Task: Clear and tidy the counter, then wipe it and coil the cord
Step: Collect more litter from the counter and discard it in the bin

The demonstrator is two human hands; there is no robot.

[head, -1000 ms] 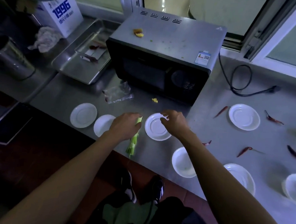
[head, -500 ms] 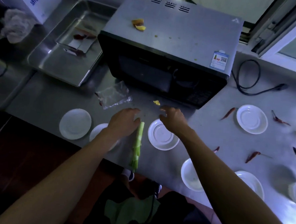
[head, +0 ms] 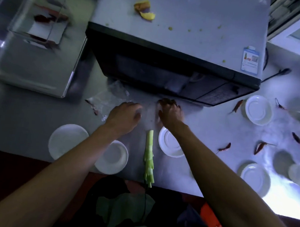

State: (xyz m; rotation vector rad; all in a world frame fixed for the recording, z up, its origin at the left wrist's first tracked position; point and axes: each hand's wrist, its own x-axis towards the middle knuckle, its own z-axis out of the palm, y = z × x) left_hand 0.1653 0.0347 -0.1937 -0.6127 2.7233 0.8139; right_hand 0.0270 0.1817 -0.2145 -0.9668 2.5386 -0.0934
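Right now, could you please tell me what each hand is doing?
Left hand: cannot tell, fingers blurred, over the counter.
Right hand: fingers curled; contents hidden.

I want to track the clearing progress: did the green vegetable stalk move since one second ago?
Yes. The green stalk was held by the left hand before; now it lies free on the counter, beside the nearest plate.

Grey steel bench (head: 33,107); round white saucers (head: 67,141); pale green leek stalk (head: 149,158); dark red dried chillies (head: 224,147); black-fronted, grey-topped microwave oven (head: 165,69).
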